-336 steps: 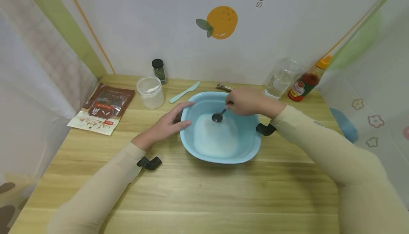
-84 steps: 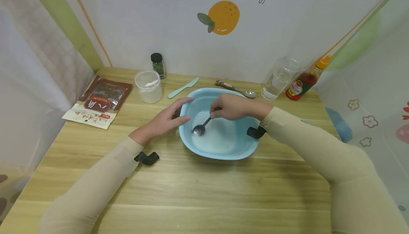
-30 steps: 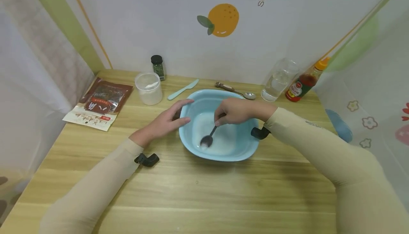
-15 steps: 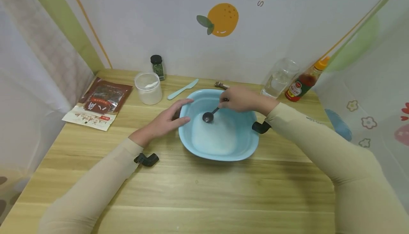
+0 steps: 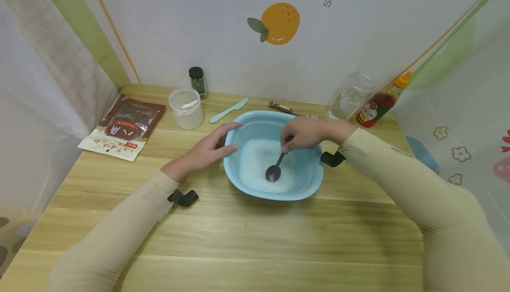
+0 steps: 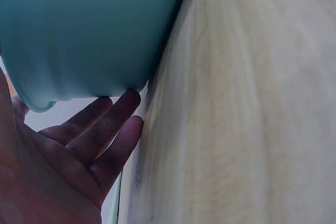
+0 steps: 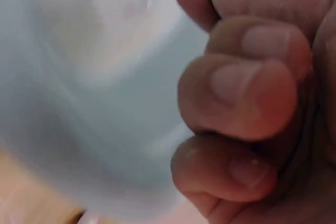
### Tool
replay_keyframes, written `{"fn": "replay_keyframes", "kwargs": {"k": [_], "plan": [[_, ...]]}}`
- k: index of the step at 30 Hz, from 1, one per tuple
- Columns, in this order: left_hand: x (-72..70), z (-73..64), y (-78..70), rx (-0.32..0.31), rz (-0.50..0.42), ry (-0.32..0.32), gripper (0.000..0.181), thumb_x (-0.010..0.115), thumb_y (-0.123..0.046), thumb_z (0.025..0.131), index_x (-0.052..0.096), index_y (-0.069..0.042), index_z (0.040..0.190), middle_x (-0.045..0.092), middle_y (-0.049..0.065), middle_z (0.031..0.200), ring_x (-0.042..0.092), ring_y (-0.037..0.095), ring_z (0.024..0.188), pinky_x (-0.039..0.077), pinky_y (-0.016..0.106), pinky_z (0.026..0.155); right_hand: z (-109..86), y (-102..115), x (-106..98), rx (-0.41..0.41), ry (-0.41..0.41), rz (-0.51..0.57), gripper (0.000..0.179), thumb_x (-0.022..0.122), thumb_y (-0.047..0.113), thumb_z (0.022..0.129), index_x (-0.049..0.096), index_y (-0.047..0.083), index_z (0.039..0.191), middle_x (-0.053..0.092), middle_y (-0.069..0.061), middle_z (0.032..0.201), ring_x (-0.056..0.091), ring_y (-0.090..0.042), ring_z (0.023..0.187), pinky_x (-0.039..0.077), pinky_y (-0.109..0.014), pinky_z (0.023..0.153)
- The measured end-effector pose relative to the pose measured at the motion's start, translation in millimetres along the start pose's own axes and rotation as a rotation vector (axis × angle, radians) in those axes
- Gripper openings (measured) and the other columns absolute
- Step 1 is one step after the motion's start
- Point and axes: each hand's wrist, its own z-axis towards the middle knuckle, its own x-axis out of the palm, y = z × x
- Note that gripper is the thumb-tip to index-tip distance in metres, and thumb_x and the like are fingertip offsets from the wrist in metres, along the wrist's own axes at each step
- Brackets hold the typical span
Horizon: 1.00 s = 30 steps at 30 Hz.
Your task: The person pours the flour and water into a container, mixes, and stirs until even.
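A light blue basin stands on the wooden table, with a shallow, cloudy white liquid inside. My left hand rests against its left side. Thumb and index finger lie at the rim, and the other fingers, fairly straight, touch the outer wall in the left wrist view. In my right hand the dark handle of a spoon is pinched between thumb and index finger. The bowl of that spoon is down in the liquid near the basin's middle. The right wrist view shows the remaining fingers curled.
Behind the basin lie a pale green knife and a second spoon, partly hidden. A tub of white powder, a herb jar and a brown packet stand left. A glass of water and a sauce bottle stand right.
The spoon has circled within the basin, from the back left half a second ago toward the front middle now. My right hand moved with it. The left hand kept its place on the basin.
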Motion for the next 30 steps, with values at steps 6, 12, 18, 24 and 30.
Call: {"fn": "replay_keyframes", "kwargs": {"k": [6, 12, 18, 24, 30], "plan": [[-0.5, 0.8, 0.6, 0.003, -0.004, 0.003, 0.066, 0.064, -0.015, 0.112, 0.036, -0.011, 0.171, 0.04, 0.017, 0.172, 0.06, 0.042, 0.143, 0.063, 0.049, 0.104, -1.4, -5.4, -7.6, 0.059, -0.142, -0.032, 0.02, 0.068, 0.018, 0.111, 0.083, 0.005, 0.107, 0.076, -0.009, 0.092, 0.058, -0.019, 0.077, 0.051, -0.038, 0.074], [0.6, 0.6, -1.3, 0.003, 0.0, 0.001, 0.066, 0.064, -0.013, 0.112, 0.035, -0.009, 0.171, 0.04, 0.018, 0.172, 0.06, 0.043, 0.143, 0.062, 0.05, 0.107, 8.3, 1.5, -1.0, 0.02, -0.222, -0.048, 0.021, 0.068, 0.022, 0.113, 0.083, 0.007, 0.111, 0.078, -0.01, 0.096, 0.06, -0.019, 0.078, 0.052, -0.039, 0.075], [0.2, 0.5, -0.6, 0.003, -0.001, 0.0, 0.066, 0.064, -0.014, 0.112, 0.035, -0.01, 0.171, 0.04, 0.018, 0.172, 0.06, 0.042, 0.144, 0.06, 0.052, 0.109, 6.1, 1.5, -0.7, -0.01, -0.215, -0.045, 0.018, 0.069, 0.019, 0.112, 0.082, 0.007, 0.109, 0.077, -0.009, 0.096, 0.061, -0.019, 0.08, 0.053, -0.04, 0.076], [-0.4, 1.3, 0.3, -0.002, -0.012, 0.007, 0.066, 0.064, -0.018, 0.113, 0.035, -0.011, 0.171, 0.042, 0.017, 0.171, 0.061, 0.039, 0.142, 0.062, 0.049, 0.106, -10.0, -4.3, -8.8, 0.039, -0.128, -0.081, 0.017, 0.069, 0.015, 0.11, 0.082, 0.005, 0.103, 0.073, -0.004, 0.089, 0.058, -0.019, 0.078, 0.051, -0.039, 0.074], [1.5, 0.7, -0.5, -0.012, -0.018, 0.0, 0.066, 0.064, -0.019, 0.113, 0.036, -0.012, 0.172, 0.041, 0.015, 0.171, 0.06, 0.039, 0.142, 0.062, 0.048, 0.106, -5.5, 2.6, 1.4, -0.022, 0.028, -0.036, 0.02, 0.069, 0.02, 0.111, 0.081, 0.01, 0.099, 0.068, 0.001, 0.085, 0.054, -0.015, 0.078, 0.048, -0.036, 0.075]]}}
